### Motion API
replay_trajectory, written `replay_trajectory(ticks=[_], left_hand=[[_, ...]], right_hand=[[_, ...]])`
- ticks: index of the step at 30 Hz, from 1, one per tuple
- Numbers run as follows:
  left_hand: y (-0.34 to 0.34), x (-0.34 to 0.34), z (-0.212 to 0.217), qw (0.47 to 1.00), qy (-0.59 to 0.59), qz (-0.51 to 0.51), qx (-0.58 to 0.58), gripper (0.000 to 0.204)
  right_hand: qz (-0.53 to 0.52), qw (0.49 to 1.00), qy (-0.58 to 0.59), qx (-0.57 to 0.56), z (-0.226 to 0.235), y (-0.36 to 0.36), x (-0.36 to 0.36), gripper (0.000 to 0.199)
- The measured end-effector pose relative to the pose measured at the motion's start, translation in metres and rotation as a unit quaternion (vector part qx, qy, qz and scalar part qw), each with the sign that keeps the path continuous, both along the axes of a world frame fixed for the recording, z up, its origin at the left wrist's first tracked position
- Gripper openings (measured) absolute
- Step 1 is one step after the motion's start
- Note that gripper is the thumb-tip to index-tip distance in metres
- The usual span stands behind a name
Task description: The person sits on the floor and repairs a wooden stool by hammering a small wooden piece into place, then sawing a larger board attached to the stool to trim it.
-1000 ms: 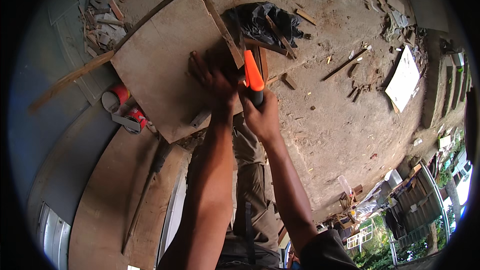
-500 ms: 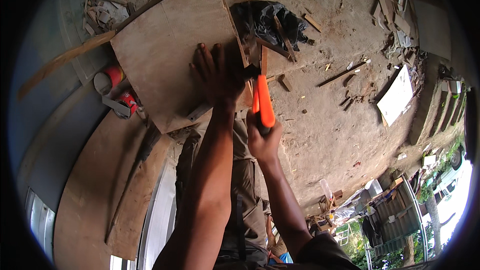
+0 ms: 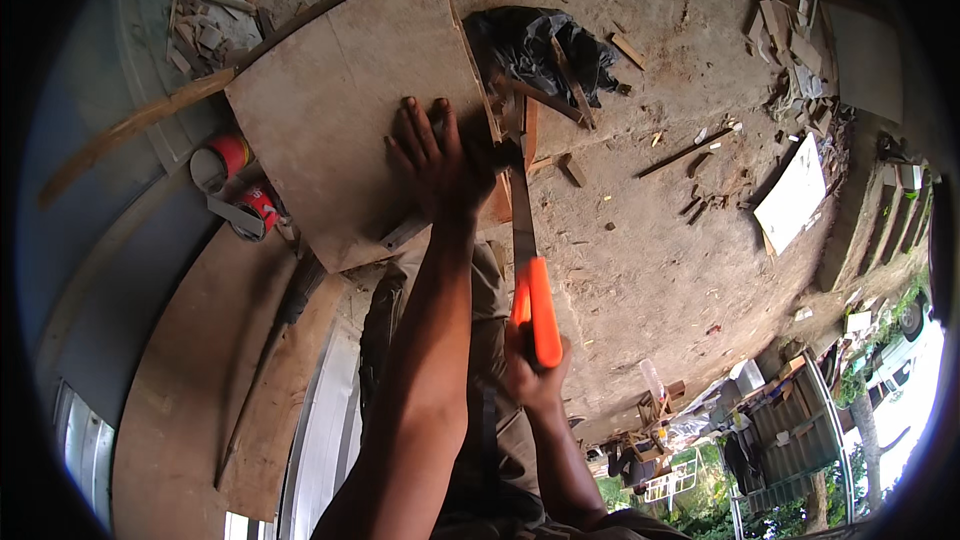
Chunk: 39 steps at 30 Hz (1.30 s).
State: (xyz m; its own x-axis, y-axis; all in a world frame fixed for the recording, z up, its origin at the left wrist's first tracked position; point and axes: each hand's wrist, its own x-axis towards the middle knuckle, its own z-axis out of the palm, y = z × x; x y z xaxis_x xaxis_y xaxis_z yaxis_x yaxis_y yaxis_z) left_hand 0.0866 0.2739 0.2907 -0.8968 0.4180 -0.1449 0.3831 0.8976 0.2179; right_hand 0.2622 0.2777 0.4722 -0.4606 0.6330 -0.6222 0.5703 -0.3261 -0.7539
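Note:
My right hand (image 3: 535,372) is wrapped round the orange handle of a handsaw (image 3: 540,310). Its blade points away from me, and its far part meets a dark piece (image 3: 508,153) at the right edge of a plywood board (image 3: 330,130). What that piece is, I cannot make out. My left hand (image 3: 437,160) lies on the board beside the blade, palm down with fingers stretched out. The left thumb is hard to see. A short grey bar (image 3: 405,231) shows on the board by my left wrist.
A black plastic bag (image 3: 535,50) and wood offcuts (image 3: 572,170) lie beyond the saw. Red cans (image 3: 228,155) stand left of the board, near a long wooden strip (image 3: 140,130). A white panel (image 3: 792,195) and scrap wood lie on the dirt floor at right.
My right hand has drawn the saw back toward me, so more of the blade shows. My left hand stays on the board.

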Motion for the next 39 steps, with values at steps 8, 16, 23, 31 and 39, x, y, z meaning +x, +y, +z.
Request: replay_trajectory(ticks=[8,16,23,31,39], left_hand=[[-0.004,0.004,-0.010,0.999,0.008,-0.001,0.041,0.091],[-0.003,0.005,-0.006,1.000,-0.012,0.003,-0.006,0.067],[0.001,0.003,-0.006,0.998,0.033,-0.018,0.048,0.063],[0.000,0.003,-0.004,1.000,0.003,-0.014,-0.014,0.066],[-0.005,0.005,-0.011,0.992,0.015,-0.015,0.121,0.090]], right_hand=[[-0.006,1.000,0.011,0.002,-0.030,0.005,-0.023,0.019],[0.049,0.998,-0.028,-0.013,0.033,0.001,0.017,0.010],[-0.030,0.998,0.032,-0.038,-0.065,0.037,-0.062,0.014],[0.092,0.993,-0.071,-0.001,0.060,-0.021,0.054,0.010],[0.000,1.000,-0.028,-0.003,-0.078,0.060,-0.093,0.015]])
